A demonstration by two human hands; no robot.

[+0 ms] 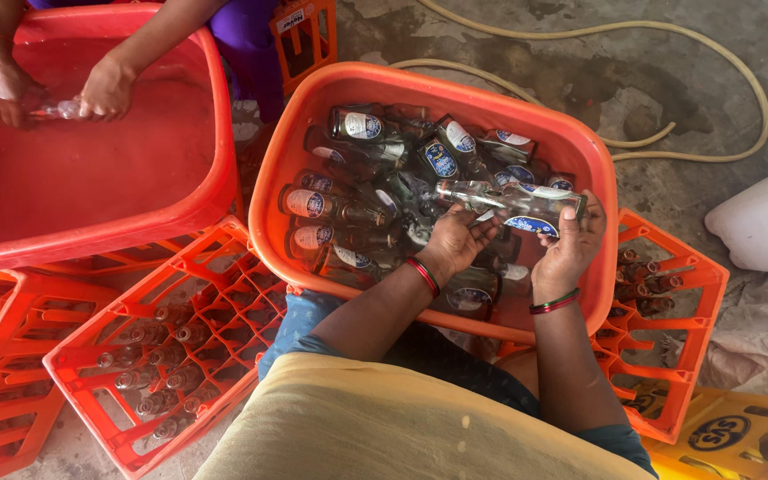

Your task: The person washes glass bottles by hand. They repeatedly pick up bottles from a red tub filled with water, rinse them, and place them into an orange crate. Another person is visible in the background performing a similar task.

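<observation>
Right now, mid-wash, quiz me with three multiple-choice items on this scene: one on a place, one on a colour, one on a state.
1. Where is the clear glass bottle that both hands hold?
A. Over the orange tub of bottles
B. Inside the yellow crate
C. On the hose

2. What colour is the crate under the tub's left side?
A. Blue
B. Orange
C. Green

3. How does the held bottle lie?
A. Upright
B. Roughly on its side
C. Neck straight down

Answers:
1 A: the left hand and right hand hold it above the tub.
2 B: its plastic grid is orange.
3 B: its neck points left and its base right.
</observation>
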